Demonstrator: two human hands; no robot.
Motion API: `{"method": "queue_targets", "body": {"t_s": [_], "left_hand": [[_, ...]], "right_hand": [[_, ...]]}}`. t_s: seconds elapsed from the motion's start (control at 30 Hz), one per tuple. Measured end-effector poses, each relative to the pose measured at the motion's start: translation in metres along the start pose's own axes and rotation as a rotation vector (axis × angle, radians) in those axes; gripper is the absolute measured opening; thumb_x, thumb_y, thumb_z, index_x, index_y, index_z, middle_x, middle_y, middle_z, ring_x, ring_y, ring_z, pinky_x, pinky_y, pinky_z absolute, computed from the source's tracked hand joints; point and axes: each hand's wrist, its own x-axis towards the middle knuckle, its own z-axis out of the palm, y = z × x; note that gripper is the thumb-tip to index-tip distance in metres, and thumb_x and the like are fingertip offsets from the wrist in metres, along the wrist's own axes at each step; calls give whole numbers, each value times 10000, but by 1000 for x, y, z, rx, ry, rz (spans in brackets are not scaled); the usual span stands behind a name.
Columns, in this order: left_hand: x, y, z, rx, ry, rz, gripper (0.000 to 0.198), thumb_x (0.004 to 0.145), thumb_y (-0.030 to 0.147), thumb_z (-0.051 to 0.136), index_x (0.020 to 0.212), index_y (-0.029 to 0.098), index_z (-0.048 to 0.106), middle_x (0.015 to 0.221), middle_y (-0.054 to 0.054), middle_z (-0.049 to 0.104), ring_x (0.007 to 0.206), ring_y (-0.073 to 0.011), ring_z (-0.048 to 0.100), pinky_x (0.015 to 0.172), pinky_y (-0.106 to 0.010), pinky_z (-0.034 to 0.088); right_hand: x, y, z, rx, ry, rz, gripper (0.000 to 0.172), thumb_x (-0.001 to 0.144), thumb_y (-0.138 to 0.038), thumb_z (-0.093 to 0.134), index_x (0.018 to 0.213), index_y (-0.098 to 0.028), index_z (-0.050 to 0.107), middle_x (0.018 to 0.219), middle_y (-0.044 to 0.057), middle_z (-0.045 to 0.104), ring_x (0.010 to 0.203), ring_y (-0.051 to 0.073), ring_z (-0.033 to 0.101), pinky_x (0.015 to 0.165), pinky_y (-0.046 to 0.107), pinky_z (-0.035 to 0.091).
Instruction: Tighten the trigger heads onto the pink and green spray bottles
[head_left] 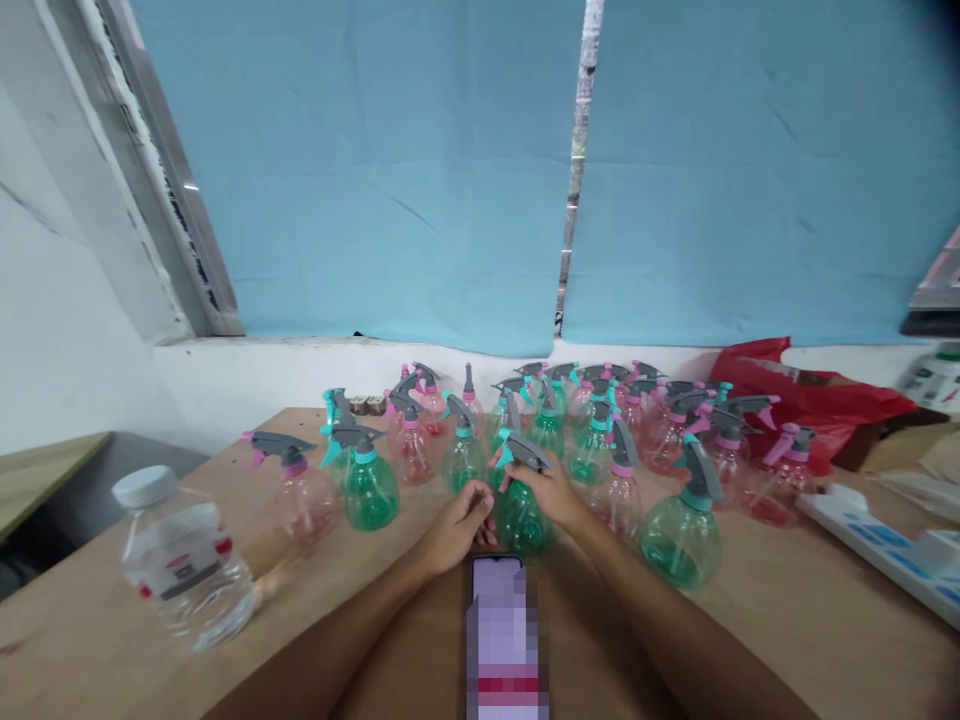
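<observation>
A round green spray bottle (pixel 523 522) with a grey trigger head and teal nozzle stands on the brown table (pixel 787 600) in front of me. My right hand (pixel 551 492) is wrapped round its neck and trigger head. My left hand (pixel 459 528) presses against the bottle's left side, fingers curled on it. Just below the bottle, between my forearms, lies a phone (pixel 504 630).
Several green and pink spray bottles (pixel 600 430) crowd the table behind. One green bottle (pixel 681 535) stands at the right, a pink one (pixel 304 495) at the left. A clear water bottle (pixel 184 560) is near left. A red bag (pixel 810 395) and a white box (pixel 885 550) lie right.
</observation>
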Motion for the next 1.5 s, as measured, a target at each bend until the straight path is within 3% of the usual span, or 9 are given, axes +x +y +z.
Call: {"method": "queue_targets", "body": {"t_s": [0.17, 0.37, 0.5, 0.83, 1.03, 1.3, 1.4, 1.5], "left_hand": [[5, -3, -4, 7, 44, -33, 487, 875, 684, 510, 978, 209, 476, 685, 39, 606, 560, -140, 626, 511, -228, 439], [6, -3, -5, 20, -12, -32, 485, 868, 657, 543, 1016, 196, 508, 691, 36, 616, 574, -134, 608, 541, -234, 433], [6, -4, -5, 22, -13, -31, 480, 854, 637, 582, 1025, 192, 521, 690, 39, 615, 571, -128, 604, 542, -231, 426], [7, -5, -5, 0, -18, -31, 471, 841, 620, 616, 1013, 188, 538, 689, 45, 615, 571, -120, 597, 545, -229, 421], [8, -9, -6, -9, -16, -31, 486, 841, 620, 617, 1036, 184, 531, 690, 43, 606, 561, -123, 594, 537, -231, 426], [6, -7, -6, 0, -26, -30, 455, 864, 606, 598, 1020, 184, 528, 714, 41, 600, 536, -103, 591, 515, -211, 403], [5, -5, -5, 19, -46, -44, 464, 866, 617, 584, 1026, 184, 532, 718, 35, 608, 499, -99, 589, 463, -199, 352], [2, -2, -4, 38, -83, -57, 460, 873, 613, 577, 1031, 182, 555, 715, 28, 613, 495, -98, 580, 450, -197, 338]], "right_hand": [[5, 8, 0, 69, -29, 2, 78, 752, -288, 676, 793, -222, 678, 720, -17, 657, 598, 164, 629, 683, 311, 497], [3, 0, 1, 41, -66, -4, 285, 806, -328, 650, 1076, -255, 703, 748, -26, 678, 588, 156, 622, 718, 323, 501], [3, -5, 2, 28, -71, -8, 320, 809, -343, 647, 1113, -255, 698, 750, -24, 680, 599, 155, 622, 727, 317, 501], [4, -2, 2, 64, -12, 50, 116, 722, -332, 667, 750, -220, 677, 718, -14, 672, 613, 168, 631, 689, 313, 511], [2, 0, 2, 1, -9, -3, 240, 763, -306, 639, 982, -242, 713, 793, -9, 689, 623, 158, 622, 699, 311, 513], [-7, 1, -9, -124, 17, -42, 357, 789, -244, 578, 1130, -224, 683, 699, -20, 652, 683, 177, 627, 709, 306, 486], [-8, -3, -21, -184, 91, -47, 367, 766, -220, 549, 1105, -228, 691, 663, -26, 637, 646, 174, 588, 670, 295, 464], [-6, -6, -31, -313, 256, -31, 258, 741, -220, 549, 946, -227, 706, 628, -30, 590, 592, 168, 528, 588, 280, 426]]}}
